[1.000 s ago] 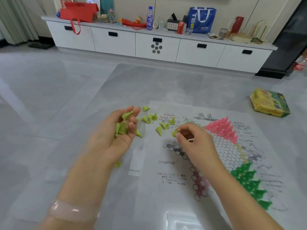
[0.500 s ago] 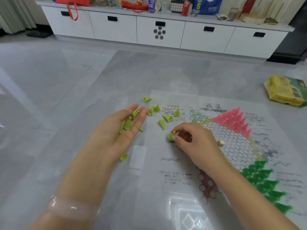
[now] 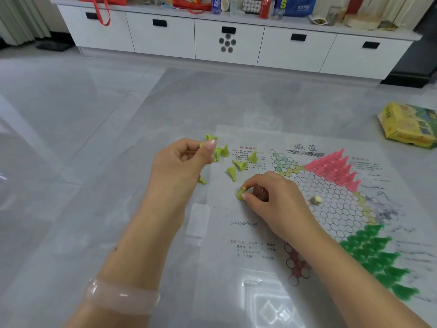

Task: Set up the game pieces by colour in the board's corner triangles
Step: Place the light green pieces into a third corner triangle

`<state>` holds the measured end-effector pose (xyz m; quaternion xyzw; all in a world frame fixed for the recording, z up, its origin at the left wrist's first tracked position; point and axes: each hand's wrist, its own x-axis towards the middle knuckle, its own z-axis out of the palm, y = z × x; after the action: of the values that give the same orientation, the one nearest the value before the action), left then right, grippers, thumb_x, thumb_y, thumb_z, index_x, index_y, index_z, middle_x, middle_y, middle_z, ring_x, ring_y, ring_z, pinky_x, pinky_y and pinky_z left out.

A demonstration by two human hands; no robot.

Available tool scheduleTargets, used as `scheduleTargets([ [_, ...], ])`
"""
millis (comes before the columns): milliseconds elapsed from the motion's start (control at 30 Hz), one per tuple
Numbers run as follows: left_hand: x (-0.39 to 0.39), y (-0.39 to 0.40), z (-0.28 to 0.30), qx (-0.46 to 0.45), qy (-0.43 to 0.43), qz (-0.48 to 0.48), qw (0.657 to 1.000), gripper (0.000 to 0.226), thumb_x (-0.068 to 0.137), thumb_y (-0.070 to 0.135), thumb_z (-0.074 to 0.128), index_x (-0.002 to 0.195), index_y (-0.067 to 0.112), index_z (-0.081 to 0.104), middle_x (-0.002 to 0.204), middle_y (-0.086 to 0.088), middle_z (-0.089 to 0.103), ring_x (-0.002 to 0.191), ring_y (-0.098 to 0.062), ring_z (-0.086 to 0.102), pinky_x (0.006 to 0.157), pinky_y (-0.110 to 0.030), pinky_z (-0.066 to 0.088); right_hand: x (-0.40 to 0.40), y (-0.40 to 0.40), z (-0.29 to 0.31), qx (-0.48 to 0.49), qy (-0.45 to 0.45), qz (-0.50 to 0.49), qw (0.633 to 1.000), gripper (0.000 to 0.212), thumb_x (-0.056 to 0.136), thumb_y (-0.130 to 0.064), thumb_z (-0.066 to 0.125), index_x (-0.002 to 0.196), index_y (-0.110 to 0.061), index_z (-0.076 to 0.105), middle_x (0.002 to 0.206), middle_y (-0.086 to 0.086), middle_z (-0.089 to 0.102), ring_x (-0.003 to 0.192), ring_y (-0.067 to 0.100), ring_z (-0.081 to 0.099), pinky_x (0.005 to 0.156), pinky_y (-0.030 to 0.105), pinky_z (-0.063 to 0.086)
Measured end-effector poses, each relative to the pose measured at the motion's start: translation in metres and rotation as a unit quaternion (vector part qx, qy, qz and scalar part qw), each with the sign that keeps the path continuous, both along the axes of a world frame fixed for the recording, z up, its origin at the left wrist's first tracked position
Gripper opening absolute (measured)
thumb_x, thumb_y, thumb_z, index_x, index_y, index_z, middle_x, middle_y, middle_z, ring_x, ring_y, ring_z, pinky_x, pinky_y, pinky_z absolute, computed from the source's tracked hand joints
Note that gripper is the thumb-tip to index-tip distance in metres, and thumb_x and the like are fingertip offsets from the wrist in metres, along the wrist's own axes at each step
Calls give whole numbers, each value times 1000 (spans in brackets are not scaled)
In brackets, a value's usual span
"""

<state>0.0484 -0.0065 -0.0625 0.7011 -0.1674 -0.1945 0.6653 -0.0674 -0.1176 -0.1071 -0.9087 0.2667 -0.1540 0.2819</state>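
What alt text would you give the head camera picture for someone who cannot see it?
The right hand pinches a lime-green cone piece on a paper hexagon game board, while the left hand grips more. Pink pieces and dark green pieces already fill two corner triangles.

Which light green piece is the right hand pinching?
The light green piece at the board's left edge, pinched by the right hand. The other loose green pieces lie farther up, untouched by that hand.
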Motion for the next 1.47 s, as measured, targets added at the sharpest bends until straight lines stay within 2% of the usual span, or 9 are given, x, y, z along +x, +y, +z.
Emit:
scheduleTargets([
  [400,4,2,-4,2,5,-8,1000,25,82,34,62,68,14,61,40,15,48,33,0,37,36,-8,26,-1,0,0,6,8,1,1000,7,84,-25,62,90,-26,65,73,-13,47,67,0,44,63,20,39],
  [600,2,2,-2,0,12,-28,1000,20,88,30,56,76,16,63,50,8,56,32,-2,30,35,-9,26,-1,-1,1,11,5,8,1000,12,83,-24,62,95,-26,64,75,-14,49,67,0,46,64,16,38],
  [734,-2,1,-3,14,54,-67,996,30,95,33,44,79,12,58,54,5,65,33,-7,23,33,-13,21,-1,2,14,27,-108,-16,994,19,82,-17,63,98,-26,64,76,-10,57,68,9,52,62,17,41],
  [800,-7,-1,-3,20,89,-92,992,33,96,35,40,80,9,55,54,2,66,30,-8,23,33,-13,20,0,10,22,9,-165,12,986,21,82,-16,64,99,-27,64,77,-11,57,70,11,52,62,16,42],
  [1034,-15,-5,-3,26,166,-147,975,33,92,34,49,67,13,54,49,2,53,30,-6,24,33,-12,16,-1,20,26,-73,-218,69,971,22,81,-24,55,101,-23,65,85,-13,55,71,3,48,62,17,43],
  [1200,-20,-6,-7,40,155,-147,976,36,91,34,51,60,16,60,58,-1,50,34,-7,22,33,-13,17,0,18,22,-91,-201,71,973,16,80,-29,58,92,-21,65,82,-9,60,75,4,48,63,20,43],
  [1334,-21,-7,-7,52,146,-130,979,42,92,35,49,57,13,58,71,-14,49,36,-9,21,35,-13,16,1,20,19,-107,-192,75,973,15,80,-28,60,91,-19,65,82,-9,61,77,5,49,66,19,42],
  [1401,-22,-8,-6,71,120,-137,981,46,93,35,47,54,14,59,65,-10,50,35,-8,24,35,-13,19,2,21,18,-115,-196,68,971,12,81,-27,59,86,-18,65,80,-9,60,76,4,47,65,17,41],
  [1467,-20,-7,-6,128,35,-125,983,45,94,35,46,56,15,60,50,5,52,31,-4,31,36,-14,26,2,18,18,-120,-197,65,971,12,82,-26,58,84,-17,66,81,-9,61,77,5,50,64,18,42],
])
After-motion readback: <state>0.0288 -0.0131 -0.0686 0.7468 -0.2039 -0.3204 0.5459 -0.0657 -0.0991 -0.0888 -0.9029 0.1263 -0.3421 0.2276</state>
